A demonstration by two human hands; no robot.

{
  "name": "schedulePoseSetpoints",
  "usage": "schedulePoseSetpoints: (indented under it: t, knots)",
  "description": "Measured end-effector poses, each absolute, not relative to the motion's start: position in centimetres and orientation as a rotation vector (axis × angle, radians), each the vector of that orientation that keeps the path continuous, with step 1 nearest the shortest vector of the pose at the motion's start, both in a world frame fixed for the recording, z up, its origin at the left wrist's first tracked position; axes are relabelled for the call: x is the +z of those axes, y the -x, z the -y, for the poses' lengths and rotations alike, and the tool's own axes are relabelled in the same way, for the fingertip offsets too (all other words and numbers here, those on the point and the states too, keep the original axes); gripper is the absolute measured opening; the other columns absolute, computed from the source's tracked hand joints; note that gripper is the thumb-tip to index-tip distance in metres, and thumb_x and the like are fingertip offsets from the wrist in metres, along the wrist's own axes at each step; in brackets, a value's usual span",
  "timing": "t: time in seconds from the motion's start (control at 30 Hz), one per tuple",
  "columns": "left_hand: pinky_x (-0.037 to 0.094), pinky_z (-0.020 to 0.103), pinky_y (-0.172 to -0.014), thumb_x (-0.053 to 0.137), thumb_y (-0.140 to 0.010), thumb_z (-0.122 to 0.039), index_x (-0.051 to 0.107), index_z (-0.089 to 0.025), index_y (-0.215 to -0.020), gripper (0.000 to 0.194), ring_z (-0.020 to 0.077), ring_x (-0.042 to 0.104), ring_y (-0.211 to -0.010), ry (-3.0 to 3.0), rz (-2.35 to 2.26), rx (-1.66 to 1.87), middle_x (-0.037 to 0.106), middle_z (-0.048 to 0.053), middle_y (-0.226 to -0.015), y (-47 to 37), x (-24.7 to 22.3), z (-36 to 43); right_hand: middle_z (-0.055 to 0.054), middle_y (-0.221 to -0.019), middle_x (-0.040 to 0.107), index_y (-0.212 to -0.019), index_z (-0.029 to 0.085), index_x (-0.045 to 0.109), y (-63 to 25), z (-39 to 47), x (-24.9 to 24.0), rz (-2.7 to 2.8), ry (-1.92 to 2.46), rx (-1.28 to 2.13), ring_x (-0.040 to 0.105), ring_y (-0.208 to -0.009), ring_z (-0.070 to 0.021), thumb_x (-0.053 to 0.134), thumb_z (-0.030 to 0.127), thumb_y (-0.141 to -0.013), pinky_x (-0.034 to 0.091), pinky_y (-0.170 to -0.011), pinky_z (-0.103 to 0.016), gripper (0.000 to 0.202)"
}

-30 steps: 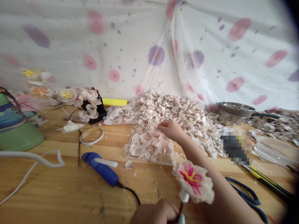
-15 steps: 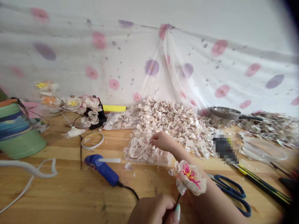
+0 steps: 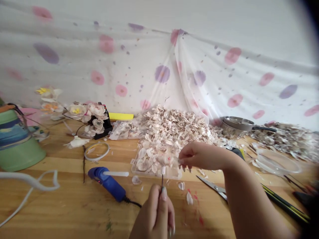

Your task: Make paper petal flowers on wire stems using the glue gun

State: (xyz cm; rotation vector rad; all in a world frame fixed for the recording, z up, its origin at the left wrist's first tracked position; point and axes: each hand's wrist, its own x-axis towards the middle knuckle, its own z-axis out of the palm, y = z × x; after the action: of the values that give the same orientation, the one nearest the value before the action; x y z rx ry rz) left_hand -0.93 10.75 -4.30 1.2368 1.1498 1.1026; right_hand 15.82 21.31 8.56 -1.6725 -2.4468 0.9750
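Note:
My left hand (image 3: 159,209) is closed around the thin dark stem of an artificial flower (image 3: 166,160), which stands upright. The bloom is tilted away from me, so its back and a white base show, and its pale petals blend with those behind. Beside the bloom's right edge is my right hand (image 3: 190,156), with fingers bent and pinched together at the petals. What lies between its fingertips is too small to make out. Behind both hands, a clear plastic box (image 3: 136,169) holds loose petals, below a large heap of dried petals (image 3: 179,124).
A blue glue gun (image 3: 109,184) lies at left, near a tape roll (image 3: 97,151) and a green bucket (image 3: 22,151). Finished flowers (image 3: 87,111) stand behind. Scissors (image 3: 214,187), a clear lid (image 3: 277,162) and a pan (image 3: 238,123) are at right.
My right hand has come from the petal box to the flower's right side. My left hand has raised the flower and turned its face away from me, over the box's near side.

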Motion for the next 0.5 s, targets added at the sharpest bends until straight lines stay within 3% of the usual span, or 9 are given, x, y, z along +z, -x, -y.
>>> schedulePoseSetpoints:
  t: [0.13,0.3,0.4,0.5]
  knots:
    - [0.035,0.024,-0.043,0.036,-0.084,-0.075,0.043,-0.024,-0.062,0.056,0.0102,0.042,-0.040,-1.106,-1.157,1.105,0.046,-0.006,-0.045,1.0,-4.1,-11.9,-0.004,-0.079,0.073,-0.079,0.017,0.069,-16.2,-18.5,7.2,2.360,1.627,1.065,0.065,-0.069,-0.0141,0.054,0.026,-0.087,0.044,-0.059,-0.023,0.019]
    - [0.021,0.020,-0.034,0.048,-0.061,-0.089,0.046,-0.023,-0.062,0.066,0.0061,0.026,-0.031,-1.002,-1.122,1.063,0.037,-0.011,-0.036,0.8,-3.4,-12.9,-0.003,-0.072,0.070,-0.078,0.017,0.066,-16.9,-15.3,3.4,2.079,1.573,1.188,0.060,-0.062,-0.0129,0.052,0.033,-0.090,0.042,-0.055,-0.023,0.025]
    - [0.022,0.018,-0.036,0.061,-0.056,-0.084,0.053,-0.020,-0.068,0.066,0.0057,0.029,-0.035,-0.955,-1.074,1.100,0.041,-0.010,-0.038,0.7,-3.1,-13.1,-0.002,-0.068,0.064,-0.077,0.016,0.064,-16.7,-14.2,1.3,1.895,1.455,1.243,0.054,-0.060,-0.0118,0.053,0.039,-0.090,0.040,-0.057,-0.024,0.028]
    - [0.022,0.017,-0.038,0.069,-0.061,-0.074,0.056,-0.018,-0.072,0.058,0.0048,0.029,-0.038,-0.864,-0.988,1.152,0.040,-0.010,-0.041,1.0,-3.0,-13.1,0.001,-0.061,0.054,-0.072,0.016,0.059,-15.8,-13.5,-0.4,1.696,1.339,1.336,0.045,-0.056,-0.0101,0.056,0.043,-0.087,0.037,-0.056,-0.024,0.031]
